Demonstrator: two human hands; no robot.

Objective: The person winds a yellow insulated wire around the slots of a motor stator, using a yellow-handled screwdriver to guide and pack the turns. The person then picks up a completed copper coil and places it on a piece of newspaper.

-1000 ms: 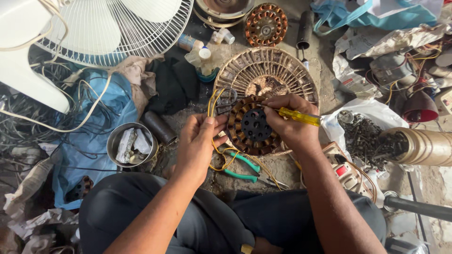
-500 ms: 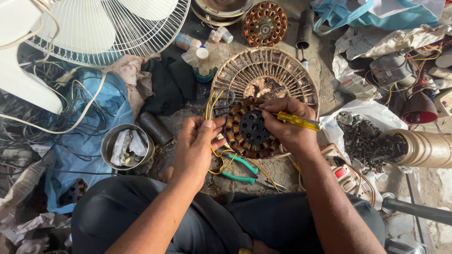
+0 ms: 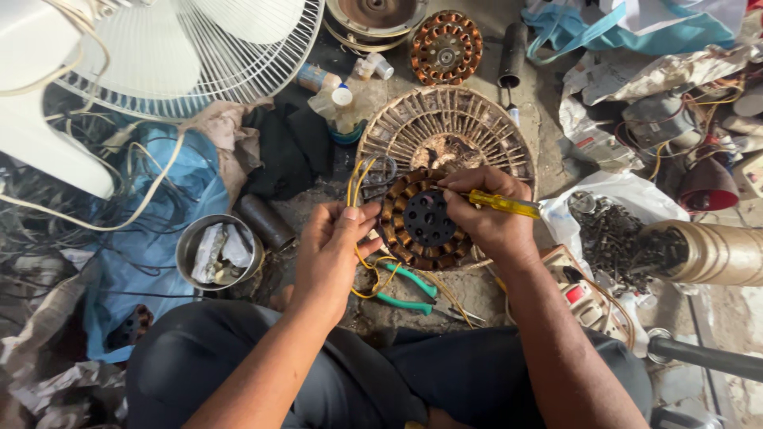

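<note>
At the far left a white fan guard (image 3: 199,63) lies over a blue cloth (image 3: 151,238), and a metal tin (image 3: 218,253) stuffed with paper sits just right of the cloth. The left hand (image 3: 334,254) comes next, its fingers curled and pressed together, the thumb and fingertips pinching the left rim of the stator (image 3: 421,218). Thin yellow wires (image 3: 358,179) loop out beside that thumb. The stator, a ring of copper windings around a black hub, is held between the 2 hands above a round slatted fan plate (image 3: 445,127). Below it on the ground lie green-handled pliers (image 3: 409,290). The right hand (image 3: 489,222) closes over the stator's right rim, fingers curled across the top, and grips a yellow screwdriver (image 3: 501,203) whose handle points right. Further right, a white bag of dark metal scrap (image 3: 612,234) sits beside a tan cylinder (image 3: 715,253).
</note>
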